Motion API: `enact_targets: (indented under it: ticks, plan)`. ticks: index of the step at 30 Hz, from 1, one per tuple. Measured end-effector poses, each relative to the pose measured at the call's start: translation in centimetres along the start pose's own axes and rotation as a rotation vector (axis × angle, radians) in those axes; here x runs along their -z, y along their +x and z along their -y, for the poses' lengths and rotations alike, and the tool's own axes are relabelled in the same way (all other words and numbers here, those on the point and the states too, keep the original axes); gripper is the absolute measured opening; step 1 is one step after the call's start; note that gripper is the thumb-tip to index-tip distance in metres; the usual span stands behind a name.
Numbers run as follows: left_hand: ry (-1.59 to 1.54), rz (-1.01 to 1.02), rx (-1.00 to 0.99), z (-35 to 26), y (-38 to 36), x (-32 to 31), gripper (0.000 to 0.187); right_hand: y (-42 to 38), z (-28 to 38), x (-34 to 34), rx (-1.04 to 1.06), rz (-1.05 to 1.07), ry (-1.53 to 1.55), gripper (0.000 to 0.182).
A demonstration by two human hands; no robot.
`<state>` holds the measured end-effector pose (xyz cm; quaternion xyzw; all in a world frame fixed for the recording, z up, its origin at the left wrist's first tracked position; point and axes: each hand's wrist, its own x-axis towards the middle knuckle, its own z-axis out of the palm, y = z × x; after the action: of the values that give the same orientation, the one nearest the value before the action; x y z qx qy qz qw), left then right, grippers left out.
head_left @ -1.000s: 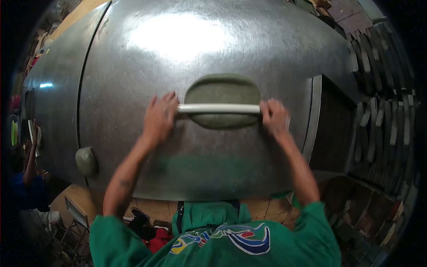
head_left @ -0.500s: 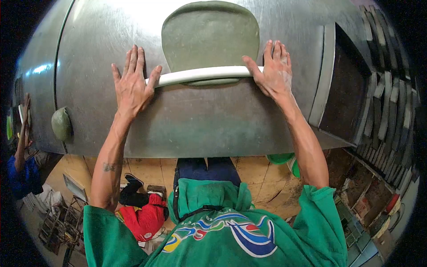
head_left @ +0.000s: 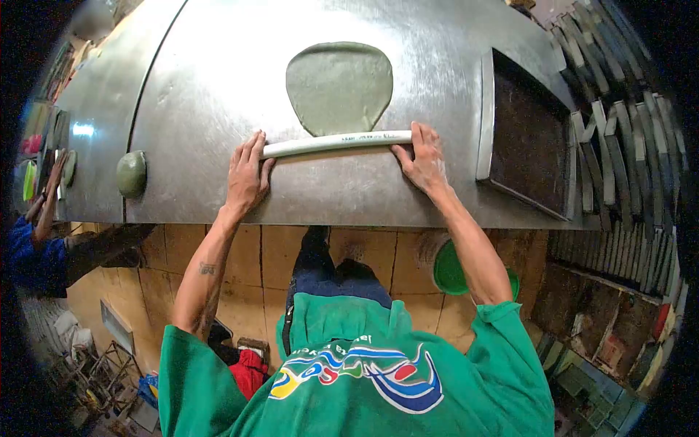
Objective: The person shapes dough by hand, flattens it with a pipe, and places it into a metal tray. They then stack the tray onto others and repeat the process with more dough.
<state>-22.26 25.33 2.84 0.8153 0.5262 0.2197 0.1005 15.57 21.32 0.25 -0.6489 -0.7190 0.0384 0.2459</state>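
Observation:
A white tube [head_left: 338, 143] lies crosswise at the near edge of a flat grey-green sheet [head_left: 339, 87] on the metal table. The sheet is rounded at the far side and narrower towards me. My left hand [head_left: 250, 172] grips the tube's left end, thumb below and fingers bent close together above. At the other end my right hand [head_left: 424, 160] has its thumb under the tube and its fingers curled at the tip. Part of each tube end is hidden by the hands.
A grey-green lump [head_left: 132, 174] sits left on the metal table [head_left: 196, 175], beside a seam. A dark shallow tray [head_left: 528, 131] stands right, near stacked grey strips [head_left: 619, 146]. At far left are another person's arms [head_left: 49, 197]. A green bucket [head_left: 450, 268] is below the table.
The view has moved back, so the sheet looks smaller. The tube has come to the sheet's near edge. Both hands' spread fingers have drawn in around the tube ends.

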Motion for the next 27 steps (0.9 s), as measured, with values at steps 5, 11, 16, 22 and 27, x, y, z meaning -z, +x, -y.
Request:
enact_targets:
  ticks: [5,11,16,22,27]
  plan:
    - [-0.273,0.023,0.138,1.6,3.0,0.6,0.044,2.4,-0.9,0.7,-0.041,-0.058,0.095,0.052]
    - [0.414,-0.158,0.117,6.5,17.7,-6.5,0.043,14.0,-5.0,-4.3,-0.134,-0.156,-0.324,0.055]
    - [0.243,-0.160,0.302,7.3,29.7,-6.6,0.046,24.0,-6.9,-2.9,-0.477,-0.266,-0.148,0.056]
    - [0.288,-0.003,0.140,6.1,18.8,-5.4,0.046,14.9,-6.7,-3.8,-0.110,-0.170,-0.279,0.041]
    - [0.373,-0.112,0.119,11.0,32.1,-10.0,0.053,28.3,-10.0,-5.2,-0.378,-0.126,-0.218,0.055]
